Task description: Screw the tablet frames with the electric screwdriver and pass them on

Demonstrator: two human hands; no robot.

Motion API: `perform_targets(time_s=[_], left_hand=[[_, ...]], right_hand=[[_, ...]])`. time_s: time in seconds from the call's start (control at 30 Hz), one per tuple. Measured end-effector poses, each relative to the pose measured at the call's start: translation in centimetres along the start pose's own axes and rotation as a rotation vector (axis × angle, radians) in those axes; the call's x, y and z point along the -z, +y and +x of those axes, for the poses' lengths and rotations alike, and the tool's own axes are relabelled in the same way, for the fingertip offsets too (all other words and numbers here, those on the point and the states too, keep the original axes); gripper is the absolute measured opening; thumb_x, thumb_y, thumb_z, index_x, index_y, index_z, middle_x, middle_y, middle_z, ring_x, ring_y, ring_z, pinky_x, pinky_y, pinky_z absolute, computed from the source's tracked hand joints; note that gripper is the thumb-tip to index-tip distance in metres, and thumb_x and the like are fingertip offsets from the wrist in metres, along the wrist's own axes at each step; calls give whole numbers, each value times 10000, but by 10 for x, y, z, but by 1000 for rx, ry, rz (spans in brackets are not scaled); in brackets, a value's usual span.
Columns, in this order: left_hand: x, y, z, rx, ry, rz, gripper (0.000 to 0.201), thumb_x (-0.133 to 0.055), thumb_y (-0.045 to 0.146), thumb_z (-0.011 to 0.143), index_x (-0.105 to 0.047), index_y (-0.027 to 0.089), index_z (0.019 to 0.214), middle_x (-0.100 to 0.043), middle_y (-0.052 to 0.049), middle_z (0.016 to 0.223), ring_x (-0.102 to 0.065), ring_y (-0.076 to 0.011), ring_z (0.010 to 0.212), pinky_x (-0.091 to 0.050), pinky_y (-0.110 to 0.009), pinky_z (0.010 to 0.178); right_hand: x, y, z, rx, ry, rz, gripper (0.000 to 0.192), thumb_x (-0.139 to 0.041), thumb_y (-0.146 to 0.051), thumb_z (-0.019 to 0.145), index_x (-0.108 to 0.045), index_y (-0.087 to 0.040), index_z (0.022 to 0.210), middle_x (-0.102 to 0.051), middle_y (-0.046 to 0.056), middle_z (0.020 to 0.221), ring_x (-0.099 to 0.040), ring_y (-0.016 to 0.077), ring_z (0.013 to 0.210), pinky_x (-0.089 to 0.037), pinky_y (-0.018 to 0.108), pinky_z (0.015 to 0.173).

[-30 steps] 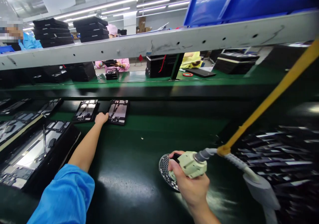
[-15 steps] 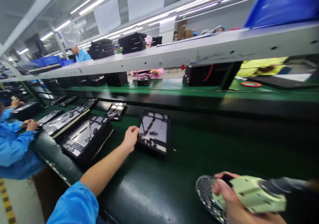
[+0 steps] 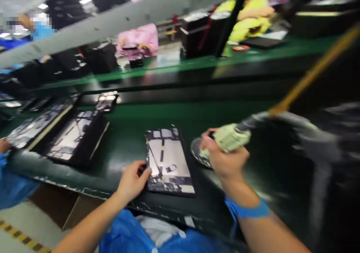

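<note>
An opened tablet [image 3: 171,161] lies on the dark green bench in front of me, its inside parts and a pale panel facing up. My left hand [image 3: 135,178] is at its left edge, thumb and fingers closed on the rim. To the tablet's right, my right hand [image 3: 225,151] is wrapped round a pale green hand tool [image 3: 232,137] with a grey hose at its rear. A round perforated metal disc [image 3: 197,151] shows at the tool's front, partly behind my fingers; whether it is fixed to the tool I cannot tell.
Stacked opened tablets [image 3: 73,136] stand to the left, with a single one [image 3: 107,101] behind. A yellow strap [image 3: 317,73] slants above the hose. A raised shelf beam [image 3: 135,15] crosses the back. Co-workers in pink [image 3: 140,39], yellow and blue are nearby.
The view has turned down and to the right. My left hand has drawn the tablet nearer, and it lies straighter before me. The green tool in my right hand is now closer to the tablet.
</note>
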State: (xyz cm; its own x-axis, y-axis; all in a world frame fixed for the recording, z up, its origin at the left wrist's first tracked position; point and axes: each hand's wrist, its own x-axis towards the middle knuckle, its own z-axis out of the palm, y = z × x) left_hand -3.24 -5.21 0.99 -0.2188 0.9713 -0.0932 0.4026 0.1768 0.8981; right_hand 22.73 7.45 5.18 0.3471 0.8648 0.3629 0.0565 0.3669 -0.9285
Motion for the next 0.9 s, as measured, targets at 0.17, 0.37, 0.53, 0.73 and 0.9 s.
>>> perform_targets(time_s=[0.17,0.37,0.53,0.73,0.9], left_hand=[[12,17,3,-662,-284,431,317,-710,344,923,-674,225,1214,-676,-121,1189,-596,-276,1116,-503,-440,963],[-5,20,-4,-620,-194,658,155,-639,341,974,-678,202,1030,-665,-101,981,-570,-259,910,-473,-403,771],[-7,25,-3,-598,-190,477,99,-596,281,996,-651,219,941,-685,-67,913,-608,-236,866,-475,-369,758],[-28,29,-16,-679,-254,254,114,-586,194,1012,-687,219,1057,-725,-48,924,-651,-187,864,-526,-318,771],[-38,15,-24,-862,-243,392,254,-619,173,989,-664,216,1235,-715,-91,1017,-649,-223,958,-551,-382,829]], right_hand=[[0,2,-1,33,-79,-17,228,-762,-408,801,-707,-235,939,-698,17,691,-647,201,586,-564,380,643],[3,4,-4,70,-91,-14,253,-751,-385,820,-704,-205,991,-706,14,732,-678,197,656,-590,379,700],[3,7,-3,79,-93,-29,242,-750,-363,811,-698,-208,989,-726,27,807,-718,213,771,-608,379,741],[3,7,-4,102,-107,-4,201,-748,-341,819,-699,-210,964,-734,34,849,-720,207,795,-615,374,736],[2,5,-6,92,-100,-4,181,-755,-341,815,-697,-214,930,-731,29,831,-716,206,784,-613,377,731]])
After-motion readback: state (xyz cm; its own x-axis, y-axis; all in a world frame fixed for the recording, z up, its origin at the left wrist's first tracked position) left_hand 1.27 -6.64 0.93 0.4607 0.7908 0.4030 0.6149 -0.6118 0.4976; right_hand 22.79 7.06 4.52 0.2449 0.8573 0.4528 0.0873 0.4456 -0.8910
